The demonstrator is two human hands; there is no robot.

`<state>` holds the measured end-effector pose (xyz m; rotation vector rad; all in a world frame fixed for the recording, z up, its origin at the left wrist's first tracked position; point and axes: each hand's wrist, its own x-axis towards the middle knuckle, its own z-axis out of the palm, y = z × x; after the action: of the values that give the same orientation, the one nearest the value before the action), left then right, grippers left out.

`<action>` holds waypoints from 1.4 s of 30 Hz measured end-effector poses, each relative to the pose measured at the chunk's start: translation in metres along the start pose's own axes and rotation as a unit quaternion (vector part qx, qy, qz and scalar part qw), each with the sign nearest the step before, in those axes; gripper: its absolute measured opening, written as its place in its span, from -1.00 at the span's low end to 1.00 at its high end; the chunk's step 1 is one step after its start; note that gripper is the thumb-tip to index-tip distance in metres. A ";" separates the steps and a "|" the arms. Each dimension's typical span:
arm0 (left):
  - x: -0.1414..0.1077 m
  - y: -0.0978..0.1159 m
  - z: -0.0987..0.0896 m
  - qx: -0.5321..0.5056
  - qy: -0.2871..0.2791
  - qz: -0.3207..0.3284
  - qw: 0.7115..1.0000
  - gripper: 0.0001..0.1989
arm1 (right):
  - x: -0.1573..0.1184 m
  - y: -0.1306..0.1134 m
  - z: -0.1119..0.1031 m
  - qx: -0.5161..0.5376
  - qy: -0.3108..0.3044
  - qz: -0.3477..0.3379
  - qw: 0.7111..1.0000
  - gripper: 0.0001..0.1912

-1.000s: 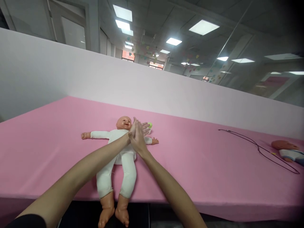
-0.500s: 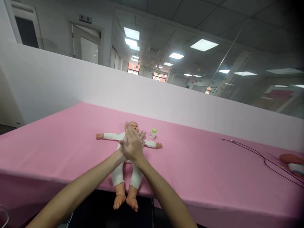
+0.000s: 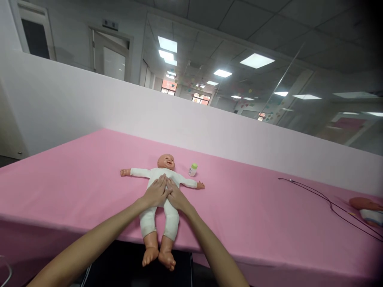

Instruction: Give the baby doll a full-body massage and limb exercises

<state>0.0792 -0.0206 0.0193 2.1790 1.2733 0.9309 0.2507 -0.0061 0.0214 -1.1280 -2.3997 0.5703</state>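
Observation:
A baby doll (image 3: 171, 217) with a white cloth body lies on its back, arms spread, its bare feet past the table's front edge. My left hand (image 3: 156, 192) lies flat on the doll's belly with its fingers pointing up toward the chest. Beside it, my right hand (image 3: 177, 194) also rests flat on the belly, and the two hands touch at the thumbs. Neither hand holds anything. A small white bottle with a green cap (image 3: 193, 170) stands just above the doll's arm on the right.
The table has a pink cover (image 3: 239, 211). Thin dark cables (image 3: 323, 196) run across its right part, near an orange and white object (image 3: 366, 207) at the right edge. A low white wall (image 3: 209, 127) rises behind the table, with glass above it.
My hands were pressed together, raised over the doll's chest and partly over its face. Now they have come down and apart, lying side by side on the belly.

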 end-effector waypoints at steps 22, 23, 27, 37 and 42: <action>-0.015 -0.013 -0.022 0.080 -0.108 -0.064 0.989 -0.10 | -0.022 -0.012 -0.011 0.019 -0.006 0.117 0.993 -0.08; -0.018 -0.008 -0.021 0.083 -0.107 -0.054 0.989 -0.10 | -0.019 -0.015 -0.011 0.016 -0.019 0.094 0.995 -0.11; -0.012 0.010 -0.015 0.073 -0.080 -0.059 0.992 -0.06 | 0.004 -0.018 -0.006 -0.010 -0.047 0.007 0.999 -0.25; 0.041 -0.008 -0.005 0.103 -0.014 -0.124 0.987 -0.08 | 0.041 0.009 0.006 -0.027 0.107 0.180 0.977 -0.22; 0.038 -0.018 -0.006 0.095 -0.008 -0.134 0.986 -0.08 | 0.027 0.017 0.003 0.013 0.092 0.216 0.972 -0.19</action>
<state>0.0780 0.0217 0.0240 2.0771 1.6570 0.7077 0.2440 0.0245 0.0155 -1.6289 -1.9905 0.5995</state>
